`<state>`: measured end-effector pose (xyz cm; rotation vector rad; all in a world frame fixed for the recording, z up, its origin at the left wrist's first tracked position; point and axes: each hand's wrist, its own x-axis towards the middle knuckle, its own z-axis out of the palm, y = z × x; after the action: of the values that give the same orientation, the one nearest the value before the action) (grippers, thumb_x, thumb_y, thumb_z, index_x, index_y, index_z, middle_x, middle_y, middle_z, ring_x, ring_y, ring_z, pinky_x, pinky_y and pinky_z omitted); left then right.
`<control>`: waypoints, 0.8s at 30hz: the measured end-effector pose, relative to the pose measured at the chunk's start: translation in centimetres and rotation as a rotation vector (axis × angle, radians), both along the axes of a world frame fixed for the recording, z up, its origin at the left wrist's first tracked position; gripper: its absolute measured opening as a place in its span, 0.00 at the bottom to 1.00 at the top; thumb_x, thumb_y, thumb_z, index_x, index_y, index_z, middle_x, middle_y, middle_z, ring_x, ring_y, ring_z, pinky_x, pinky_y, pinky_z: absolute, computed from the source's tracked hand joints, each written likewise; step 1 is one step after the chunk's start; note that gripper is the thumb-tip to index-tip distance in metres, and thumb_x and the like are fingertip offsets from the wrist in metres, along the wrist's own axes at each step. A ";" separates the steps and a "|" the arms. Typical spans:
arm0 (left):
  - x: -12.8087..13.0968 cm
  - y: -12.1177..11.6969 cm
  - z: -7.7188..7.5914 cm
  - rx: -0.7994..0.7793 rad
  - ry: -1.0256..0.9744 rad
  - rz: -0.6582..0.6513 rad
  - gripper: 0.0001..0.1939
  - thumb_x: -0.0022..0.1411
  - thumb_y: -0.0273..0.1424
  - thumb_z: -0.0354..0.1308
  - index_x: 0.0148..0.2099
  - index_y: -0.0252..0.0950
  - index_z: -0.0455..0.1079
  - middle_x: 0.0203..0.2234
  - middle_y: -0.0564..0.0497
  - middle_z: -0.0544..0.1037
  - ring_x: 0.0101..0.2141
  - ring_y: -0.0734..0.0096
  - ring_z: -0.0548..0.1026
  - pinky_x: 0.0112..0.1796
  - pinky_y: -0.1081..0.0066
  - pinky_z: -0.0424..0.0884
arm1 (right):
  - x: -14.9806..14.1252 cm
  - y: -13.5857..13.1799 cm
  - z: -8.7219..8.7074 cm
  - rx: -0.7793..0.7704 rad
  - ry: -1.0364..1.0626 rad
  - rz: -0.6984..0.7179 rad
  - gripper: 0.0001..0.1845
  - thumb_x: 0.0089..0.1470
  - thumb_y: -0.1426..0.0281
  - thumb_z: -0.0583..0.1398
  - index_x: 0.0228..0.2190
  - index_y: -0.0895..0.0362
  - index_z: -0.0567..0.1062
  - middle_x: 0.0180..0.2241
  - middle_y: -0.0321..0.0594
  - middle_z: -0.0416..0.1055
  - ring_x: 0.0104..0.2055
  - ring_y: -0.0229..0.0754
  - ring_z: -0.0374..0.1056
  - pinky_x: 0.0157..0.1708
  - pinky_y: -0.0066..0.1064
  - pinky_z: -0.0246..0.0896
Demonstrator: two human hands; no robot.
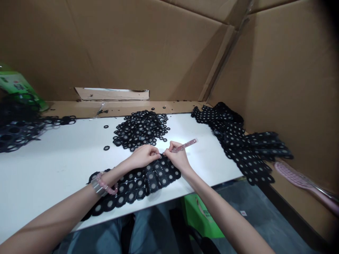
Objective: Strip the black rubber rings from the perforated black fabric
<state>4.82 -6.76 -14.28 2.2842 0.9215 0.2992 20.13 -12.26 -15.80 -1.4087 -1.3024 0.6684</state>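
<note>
Right hand (179,158), clamped on slim tool (187,144) (pinkish), dotted black sheet (164,175) under its fingertips

Grey-dotted black strip (152,177), white tabletop (66,151), pink bracelet (113,191)

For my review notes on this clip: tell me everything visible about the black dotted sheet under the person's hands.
The black dotted sheet carries rows of pale grey round spots, each ringed in black, and looks fabric-like. It lies slantwise on the white tabletop, near its front edge. Around the middle, one section seems raised or overlapping. The left hand and right hand meet at its far edge, toward its right end. The left forearm hides part of it.
</note>
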 end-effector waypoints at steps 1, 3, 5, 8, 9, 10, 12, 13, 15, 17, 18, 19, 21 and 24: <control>0.0 0.0 0.0 0.005 0.002 0.000 0.13 0.54 0.38 0.50 0.27 0.35 0.69 0.14 0.57 0.64 0.19 0.75 0.61 0.22 0.76 0.52 | 0.0 0.0 0.0 0.010 -0.016 -0.001 0.12 0.35 0.77 0.54 0.13 0.54 0.54 0.13 0.27 0.51 0.18 0.33 0.50 0.19 0.26 0.44; 0.0 -0.1 0.0 0.020 0.004 0.001 0.13 0.55 0.38 0.49 0.26 0.35 0.68 0.14 0.57 0.64 0.19 0.75 0.61 0.23 0.77 0.52 | -0.1 0.0 -0.1 0.025 -0.039 0.000 0.13 0.35 0.77 0.54 0.13 0.55 0.54 0.13 0.27 0.50 0.18 0.33 0.48 0.19 0.26 0.43; 0.0 -0.1 -0.1 0.028 -0.004 0.001 0.13 0.55 0.37 0.48 0.25 0.35 0.67 0.15 0.57 0.64 0.20 0.76 0.61 0.23 0.77 0.52 | -0.1 0.1 -0.1 0.029 -0.046 0.004 0.13 0.36 0.77 0.54 0.13 0.54 0.53 0.13 0.27 0.50 0.18 0.33 0.48 0.19 0.26 0.43; 0.0 -0.2 -0.2 0.017 -0.027 -0.007 0.14 0.55 0.37 0.48 0.25 0.35 0.66 0.14 0.57 0.62 0.20 0.76 0.60 0.23 0.77 0.52 | -0.2 0.1 -0.1 0.027 -0.063 0.002 0.13 0.37 0.76 0.54 0.13 0.54 0.53 0.13 0.27 0.49 0.18 0.33 0.47 0.19 0.26 0.42; 0.1 -0.2 -0.2 0.010 -0.037 -0.011 0.14 0.55 0.37 0.47 0.25 0.34 0.66 0.14 0.57 0.61 0.19 0.76 0.59 0.23 0.77 0.52 | -0.3 0.1 0.0 0.029 -0.077 0.002 0.13 0.37 0.76 0.54 0.13 0.54 0.53 0.13 0.27 0.49 0.18 0.33 0.48 0.19 0.26 0.43; 0.1 -0.3 -0.2 0.003 -0.048 -0.015 0.14 0.55 0.37 0.47 0.25 0.34 0.66 0.14 0.58 0.60 0.19 0.77 0.58 0.23 0.77 0.52 | -0.3 0.1 0.0 0.030 -0.093 0.002 0.13 0.37 0.76 0.54 0.13 0.54 0.53 0.13 0.28 0.49 0.18 0.34 0.48 0.19 0.26 0.43; 0.1 -0.3 -0.4 -0.010 -0.080 -0.014 0.14 0.56 0.37 0.47 0.24 0.34 0.65 0.14 0.58 0.58 0.19 0.77 0.57 0.23 0.78 0.52 | -0.5 -0.1 0.0 0.027 -0.125 0.012 0.13 0.38 0.76 0.53 0.13 0.54 0.53 0.13 0.28 0.49 0.18 0.34 0.48 0.19 0.27 0.43; 0.1 -0.4 -0.4 -0.018 -0.098 -0.010 0.14 0.56 0.37 0.47 0.24 0.34 0.64 0.14 0.58 0.57 0.19 0.78 0.56 0.23 0.78 0.52 | -0.5 -0.1 0.0 0.026 -0.140 0.020 0.13 0.38 0.76 0.53 0.13 0.54 0.53 0.13 0.28 0.49 0.18 0.34 0.48 0.19 0.27 0.42; 0.1 -0.4 -0.7 -0.039 -0.131 -0.008 0.14 0.56 0.37 0.47 0.24 0.34 0.63 0.14 0.58 0.56 0.19 0.78 0.55 0.23 0.78 0.52 | -0.7 -0.3 0.0 0.029 -0.173 0.033 0.13 0.39 0.76 0.53 0.14 0.54 0.52 0.14 0.28 0.49 0.18 0.34 0.47 0.19 0.27 0.42; 0.1 -0.3 -0.9 -0.067 -0.157 -0.014 0.14 0.56 0.37 0.47 0.23 0.33 0.63 0.13 0.59 0.55 0.19 0.78 0.54 0.23 0.77 0.51 | -0.8 -0.4 -0.1 0.042 -0.206 0.043 0.13 0.41 0.76 0.52 0.14 0.54 0.52 0.14 0.28 0.49 0.18 0.34 0.47 0.19 0.27 0.41; 0.0 -0.2 -1.0 -0.082 -0.165 -0.020 0.14 0.56 0.37 0.47 0.24 0.33 0.62 0.13 0.59 0.55 0.19 0.78 0.54 0.23 0.77 0.51 | -0.8 -0.4 -0.2 0.051 -0.218 0.044 0.13 0.41 0.76 0.52 0.14 0.55 0.52 0.14 0.28 0.49 0.18 0.33 0.47 0.19 0.27 0.41; 0.0 -0.1 -1.0 -0.094 -0.170 -0.022 0.14 0.56 0.37 0.47 0.24 0.33 0.63 0.13 0.59 0.55 0.19 0.78 0.54 0.23 0.77 0.51 | -0.8 -0.4 -0.2 0.059 -0.216 0.044 0.13 0.41 0.76 0.52 0.13 0.55 0.52 0.14 0.28 0.49 0.18 0.33 0.47 0.19 0.27 0.41; -0.1 0.0 -1.1 -0.106 -0.167 -0.019 0.14 0.56 0.37 0.47 0.25 0.33 0.64 0.14 0.59 0.56 0.19 0.78 0.54 0.22 0.77 0.51 | -0.6 -0.2 -0.3 0.052 -0.133 0.042 0.14 0.40 0.75 0.54 0.13 0.55 0.53 0.13 0.28 0.50 0.18 0.33 0.49 0.20 0.26 0.44; -0.4 -0.2 -0.6 -0.048 -0.103 0.002 0.15 0.56 0.38 0.47 0.27 0.34 0.67 0.14 0.57 0.60 0.19 0.76 0.58 0.23 0.76 0.52 | 0.0 0.2 -0.4 0.030 0.188 0.014 0.13 0.41 0.74 0.55 0.14 0.55 0.55 0.12 0.27 0.54 0.17 0.33 0.55 0.23 0.26 0.55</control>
<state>4.45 -6.91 -14.85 2.2027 0.8690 0.3876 20.15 -12.05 -16.19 -1.2815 -1.1701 0.7682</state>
